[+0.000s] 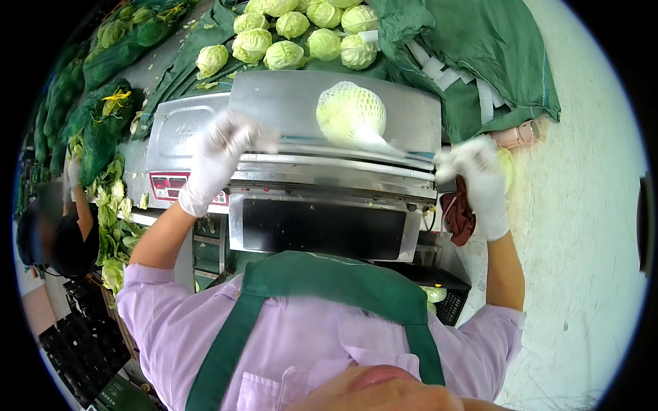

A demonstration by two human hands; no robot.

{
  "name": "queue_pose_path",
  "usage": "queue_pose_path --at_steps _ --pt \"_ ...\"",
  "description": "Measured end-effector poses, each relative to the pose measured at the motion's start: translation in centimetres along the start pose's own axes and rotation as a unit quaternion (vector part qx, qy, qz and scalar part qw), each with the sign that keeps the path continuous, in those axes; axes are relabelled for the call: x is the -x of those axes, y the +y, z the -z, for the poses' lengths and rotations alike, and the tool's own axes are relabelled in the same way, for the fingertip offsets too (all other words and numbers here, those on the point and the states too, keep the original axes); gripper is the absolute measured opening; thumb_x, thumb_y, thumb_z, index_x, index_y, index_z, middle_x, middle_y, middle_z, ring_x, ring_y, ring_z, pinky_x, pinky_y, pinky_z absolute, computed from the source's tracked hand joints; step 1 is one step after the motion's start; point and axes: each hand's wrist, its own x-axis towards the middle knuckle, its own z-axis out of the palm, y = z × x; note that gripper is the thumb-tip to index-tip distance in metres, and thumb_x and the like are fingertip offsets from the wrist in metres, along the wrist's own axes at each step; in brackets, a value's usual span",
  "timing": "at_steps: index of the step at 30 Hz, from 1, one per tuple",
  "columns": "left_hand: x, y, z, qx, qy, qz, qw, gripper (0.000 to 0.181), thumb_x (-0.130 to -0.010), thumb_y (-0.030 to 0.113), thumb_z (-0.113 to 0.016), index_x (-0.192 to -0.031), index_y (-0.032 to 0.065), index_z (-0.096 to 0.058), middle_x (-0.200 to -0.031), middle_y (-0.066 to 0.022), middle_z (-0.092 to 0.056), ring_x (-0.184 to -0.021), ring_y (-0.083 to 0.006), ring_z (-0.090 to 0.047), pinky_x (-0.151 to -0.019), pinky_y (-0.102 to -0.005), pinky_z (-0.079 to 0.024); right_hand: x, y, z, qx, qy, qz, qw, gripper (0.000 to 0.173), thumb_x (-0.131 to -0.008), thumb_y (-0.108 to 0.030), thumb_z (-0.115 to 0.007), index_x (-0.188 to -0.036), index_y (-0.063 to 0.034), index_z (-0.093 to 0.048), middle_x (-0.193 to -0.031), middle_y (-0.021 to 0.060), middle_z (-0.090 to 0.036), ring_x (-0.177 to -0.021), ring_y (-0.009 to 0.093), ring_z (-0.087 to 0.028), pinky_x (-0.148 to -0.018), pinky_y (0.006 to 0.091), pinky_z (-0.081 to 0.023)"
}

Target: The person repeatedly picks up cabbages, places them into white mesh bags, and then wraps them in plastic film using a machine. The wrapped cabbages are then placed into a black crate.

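Note:
A cabbage in a white foam net (351,110) rests on the steel top (280,103) of a film wrapping machine. Clear plastic film appears drawn across the machine's front rollers, though it is blurred. My left hand (221,154), in a white glove, is at the left end of the rollers, with its fingers bent and blurred. At the rollers' right end my gloved right hand (475,180) is curled. Whether either hand grips the film's edge is not clear. Below the rollers lies a black heating plate (324,227).
Several bare cabbages (285,55) lie behind the machine on green net sacks (493,46). A scale with a red-framed panel (169,186) adjoins it at left. A dark red cloth (458,213) hangs at right. A co-worker (67,226) is at far left beside loose leaves.

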Motion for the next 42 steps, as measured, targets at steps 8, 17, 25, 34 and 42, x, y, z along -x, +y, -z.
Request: queue_pose_path --at_steps 8,17,25,34,42 --pt "-10.7 -8.8 -5.4 -0.310 -0.196 -0.080 0.927 0.111 -0.064 0.039 -0.090 -0.153 0.0147 -0.029 -0.145 -0.0176 -0.049 -0.134 -0.0356 -0.047 -0.112 -0.0403 -0.040 -12.0 10.5 -3.2 0.444 -0.174 0.203 0.855 0.084 -0.078 0.001 -0.066 -0.153 -0.0112 -0.029 -0.151 0.0234 -0.036 -0.127 0.038 -0.051 -0.105 0.0404 -0.046" --pt "-3.1 -0.2 -7.4 0.157 -0.249 0.390 0.872 0.071 -0.094 0.054 -0.059 -0.142 0.0048 -0.047 -0.119 -0.0106 -0.064 -0.099 -0.0175 -0.065 -0.080 -0.0308 -0.056 0.5 6.7 -6.4 0.027 -0.236 -0.214 0.948 0.061 -0.082 -0.029 -0.081 -0.128 0.0035 -0.057 -0.115 0.0094 -0.068 -0.107 0.015 -0.062 -0.095 0.0310 -0.050" --pt "7.6 -4.0 -10.5 0.279 -0.226 0.562 0.745 0.065 -0.100 0.055 -0.046 -0.141 0.0043 -0.048 -0.137 -0.0125 -0.057 -0.122 -0.0154 -0.056 -0.104 -0.0301 -0.046 11.2 9.0 -9.4 -0.102 -0.211 -0.449 0.862 0.036 -0.094 -0.028 -0.066 -0.113 0.0031 -0.066 -0.095 0.0051 -0.067 -0.086 0.009 -0.057 -0.078 0.0267 -0.051" --pt "18.8 -5.1 -7.3 -0.117 -0.034 0.186 0.975 0.027 -0.104 0.026 -0.052 -0.107 -0.0005 -0.057 -0.087 -0.0040 -0.065 -0.080 -0.0134 -0.062 -0.074 -0.0290 -0.051 17.1 6.3 -10.6 -0.198 0.050 -0.410 0.889 0.029 -0.100 -0.027 -0.055 -0.108 -0.0022 -0.068 -0.097 0.0094 -0.070 -0.087 0.015 -0.065 -0.080 0.0291 -0.051" --pt "22.2 -6.0 -11.5 0.180 0.155 0.554 0.798 0.031 -0.105 0.030 -0.045 -0.080 0.0127 -0.052 -0.068 0.0062 -0.047 -0.057 -0.0058 -0.042 -0.051 -0.0236 -0.033 23.8 15.4 -6.1 -0.155 0.119 -0.502 0.842 0.038 -0.101 -0.035 -0.052 -0.087 -0.0020 -0.064 -0.073 -0.0016 -0.058 -0.064 0.006 -0.050 -0.057 0.0250 -0.040"
